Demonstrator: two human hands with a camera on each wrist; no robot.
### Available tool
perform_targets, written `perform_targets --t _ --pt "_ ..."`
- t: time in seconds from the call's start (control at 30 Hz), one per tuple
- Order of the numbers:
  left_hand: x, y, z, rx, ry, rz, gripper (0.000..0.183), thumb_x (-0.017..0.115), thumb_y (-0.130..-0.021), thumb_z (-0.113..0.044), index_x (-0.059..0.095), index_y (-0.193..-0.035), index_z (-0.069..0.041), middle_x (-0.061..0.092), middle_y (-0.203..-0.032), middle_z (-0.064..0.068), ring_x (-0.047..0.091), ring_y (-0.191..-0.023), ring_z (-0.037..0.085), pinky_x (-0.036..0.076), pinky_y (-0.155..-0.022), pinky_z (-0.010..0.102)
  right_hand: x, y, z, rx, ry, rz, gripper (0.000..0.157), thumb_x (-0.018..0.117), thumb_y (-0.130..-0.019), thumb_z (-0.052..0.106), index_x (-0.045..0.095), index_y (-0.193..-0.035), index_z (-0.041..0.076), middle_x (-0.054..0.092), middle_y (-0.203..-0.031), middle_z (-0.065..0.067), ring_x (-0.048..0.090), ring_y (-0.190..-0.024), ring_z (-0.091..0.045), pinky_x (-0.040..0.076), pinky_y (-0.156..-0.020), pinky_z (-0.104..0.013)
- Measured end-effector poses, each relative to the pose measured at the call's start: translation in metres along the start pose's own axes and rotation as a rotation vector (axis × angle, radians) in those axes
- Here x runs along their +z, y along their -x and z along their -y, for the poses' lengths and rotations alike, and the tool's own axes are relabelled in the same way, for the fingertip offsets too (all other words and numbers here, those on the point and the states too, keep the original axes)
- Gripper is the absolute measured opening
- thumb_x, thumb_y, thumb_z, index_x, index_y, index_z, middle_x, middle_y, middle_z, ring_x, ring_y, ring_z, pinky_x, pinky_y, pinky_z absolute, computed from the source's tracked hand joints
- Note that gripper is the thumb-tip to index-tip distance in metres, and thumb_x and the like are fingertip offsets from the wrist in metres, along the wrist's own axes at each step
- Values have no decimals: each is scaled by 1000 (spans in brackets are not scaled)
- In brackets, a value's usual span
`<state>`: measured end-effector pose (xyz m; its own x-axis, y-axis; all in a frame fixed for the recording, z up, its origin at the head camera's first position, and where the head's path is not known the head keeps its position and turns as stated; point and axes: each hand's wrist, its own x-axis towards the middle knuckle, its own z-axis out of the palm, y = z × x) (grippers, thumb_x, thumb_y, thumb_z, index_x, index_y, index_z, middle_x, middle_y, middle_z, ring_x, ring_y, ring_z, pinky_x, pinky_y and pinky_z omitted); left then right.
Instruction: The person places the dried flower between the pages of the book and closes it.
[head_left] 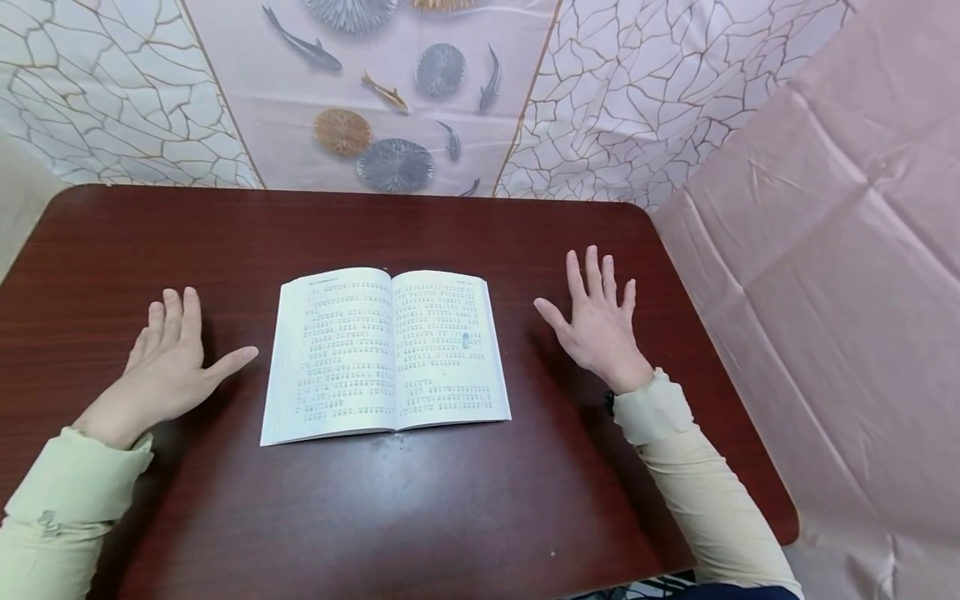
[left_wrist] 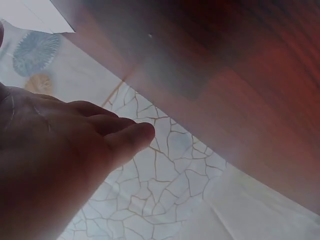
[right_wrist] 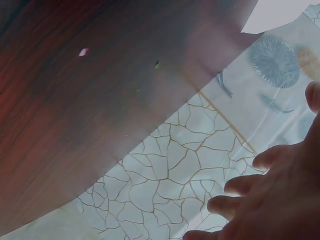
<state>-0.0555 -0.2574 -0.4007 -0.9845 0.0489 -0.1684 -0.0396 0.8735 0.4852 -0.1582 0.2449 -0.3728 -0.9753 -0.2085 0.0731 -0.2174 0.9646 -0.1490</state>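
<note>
An open book (head_left: 393, 354) with printed white pages lies on a dark reddish-brown table, its spine running toward the person. To its left is my left hand (head_left: 168, 358), fingers straight and thumb stretched toward the book, holding nothing. On the other side, my right hand (head_left: 600, 329) spreads its fingers, thumb pointing to the book and nothing in its grasp. Both hands stay apart from the pages. In the left wrist view the left hand (left_wrist: 75, 135) shows extended fingers; the right wrist view has the right hand (right_wrist: 270, 195) with fingers spread. A corner of the book (right_wrist: 275, 15) appears there too.
The table (head_left: 465, 517) has rounded corners and a glossy top. Behind it hangs a patterned cloth (head_left: 622, 100) with cracked-line and fish motifs. Pinkish fabric (head_left: 840, 292) borders the right side. Small specks lie on the tabletop.
</note>
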Motion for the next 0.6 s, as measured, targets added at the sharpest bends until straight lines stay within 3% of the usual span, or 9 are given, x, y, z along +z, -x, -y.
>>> perform_targets --t 0.23,0.6 --pt "-4 1 6 29 -29 -13 102 47 -96 -57 -13 -149 7 -32 -149 28 -28 -136 48 -14 -109 63 1 3 -6 27 19 24 90 31 -92 73 -4 -157 22 -14 -162 -8 -20 -146 -26 -12 -109 -64" --pt "-4 2 17 36 -65 -56 99 48 -96 -56 -8 -151 6 -30 -150 28 -29 -137 45 -15 -109 61 4 8 -9 26 -8 59 91 32 -92 72 1 -158 17 -11 -162 -10 -15 -147 -30 -7 -110 -65"
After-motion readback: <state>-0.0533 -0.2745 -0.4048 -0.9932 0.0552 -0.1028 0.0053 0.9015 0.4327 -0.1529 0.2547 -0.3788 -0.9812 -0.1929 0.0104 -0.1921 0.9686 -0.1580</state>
